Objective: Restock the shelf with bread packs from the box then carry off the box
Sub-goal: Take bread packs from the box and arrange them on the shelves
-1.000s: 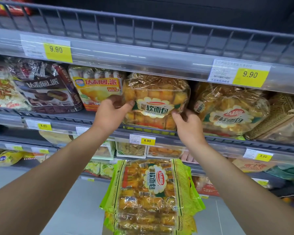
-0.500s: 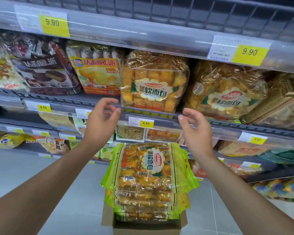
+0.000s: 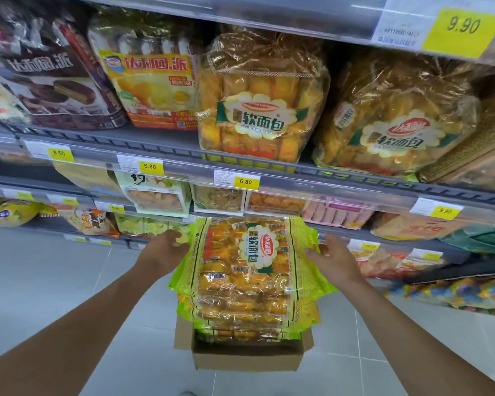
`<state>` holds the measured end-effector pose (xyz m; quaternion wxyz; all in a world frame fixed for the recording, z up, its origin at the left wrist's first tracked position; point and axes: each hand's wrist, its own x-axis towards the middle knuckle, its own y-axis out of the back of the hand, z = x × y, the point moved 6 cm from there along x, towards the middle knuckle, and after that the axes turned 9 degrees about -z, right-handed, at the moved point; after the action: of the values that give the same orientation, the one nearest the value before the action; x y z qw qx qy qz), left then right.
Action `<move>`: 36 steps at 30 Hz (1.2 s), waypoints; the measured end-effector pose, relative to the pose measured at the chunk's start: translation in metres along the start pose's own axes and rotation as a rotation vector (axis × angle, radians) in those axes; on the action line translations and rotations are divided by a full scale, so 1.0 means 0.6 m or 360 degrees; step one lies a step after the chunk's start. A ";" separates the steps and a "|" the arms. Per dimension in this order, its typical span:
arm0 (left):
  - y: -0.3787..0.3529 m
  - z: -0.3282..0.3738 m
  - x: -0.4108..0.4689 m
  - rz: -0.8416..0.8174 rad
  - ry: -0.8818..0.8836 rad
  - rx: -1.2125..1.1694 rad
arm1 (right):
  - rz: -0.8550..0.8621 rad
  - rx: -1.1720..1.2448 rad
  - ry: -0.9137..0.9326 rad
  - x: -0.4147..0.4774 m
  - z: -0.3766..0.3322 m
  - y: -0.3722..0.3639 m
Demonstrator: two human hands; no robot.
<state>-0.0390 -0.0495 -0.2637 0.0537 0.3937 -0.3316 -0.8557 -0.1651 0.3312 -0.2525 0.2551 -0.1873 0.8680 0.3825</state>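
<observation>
between the left hand and right hand, the top bread pack lies on the pile in the box, long side pointing away. the left curls at its edge, hold unclear; the right is spread, just touching.

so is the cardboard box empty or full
Full: a stack of bread packs rises well above the open flaps of the cardboard box.

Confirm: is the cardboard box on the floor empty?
No, a stack of bread packs sits in the cardboard box and rises well above its rim.
</observation>
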 end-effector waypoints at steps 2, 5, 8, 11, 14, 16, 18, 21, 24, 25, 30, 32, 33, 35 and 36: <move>-0.016 -0.006 0.003 -0.0027 0.0076 0.0007 | -0.0126 -0.0056 -0.0106 0.014 0.023 -0.022; -0.038 -0.018 0.013 -0.0091 0.0146 -0.0051 | -0.0229 -0.0058 -0.0223 0.026 0.046 -0.043; -0.053 -0.029 0.023 -0.0141 0.0218 -0.0090 | -0.0246 -0.0008 -0.0276 0.037 0.057 -0.057; -0.067 -0.033 0.025 -0.0182 0.0271 -0.0150 | -0.0242 0.0023 -0.0354 0.044 0.065 -0.062; -0.075 -0.041 0.028 -0.0208 0.0302 -0.0290 | -0.0237 0.0127 -0.0383 0.043 0.062 -0.060; -0.075 -0.043 0.033 -0.0200 0.0268 -0.0333 | -0.0251 0.0242 -0.0359 0.042 0.059 -0.060; -0.076 -0.044 0.037 -0.0207 0.0215 -0.0376 | -0.0267 0.0258 -0.0344 0.038 0.052 -0.060; -0.075 -0.042 0.034 -0.0222 0.0158 -0.0421 | -0.0259 0.0288 -0.0306 0.062 0.085 -0.065; -0.072 -0.039 0.023 -0.0216 0.0126 -0.0478 | -0.0230 0.0279 -0.0258 0.040 0.066 -0.058; -0.071 -0.039 0.021 -0.0209 0.0120 -0.0491 | -0.0213 0.0264 -0.0243 0.031 0.058 -0.055; -0.064 -0.031 -0.012 -0.0184 0.0072 -0.0537 | -0.0169 0.0228 -0.0193 0.001 0.042 -0.038; -0.057 -0.028 -0.026 -0.0194 0.0057 -0.0551 | -0.0149 0.0245 -0.0154 -0.015 0.031 -0.027; -0.052 -0.027 -0.034 -0.0194 0.0054 -0.0565 | -0.0142 0.0231 -0.0149 -0.023 0.024 -0.020; -0.038 -0.020 -0.058 -0.0197 0.0074 -0.0635 | -0.0143 0.0215 -0.0140 -0.043 0.009 -0.005; -0.031 -0.019 -0.072 -0.0196 0.0085 -0.0670 | -0.0151 0.0223 -0.0127 -0.057 -0.001 0.002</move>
<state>0.0019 -0.0257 -0.2528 0.0912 0.4159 -0.1195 -0.8969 -0.1386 0.3358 -0.2312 0.3198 -0.1945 0.8719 0.3157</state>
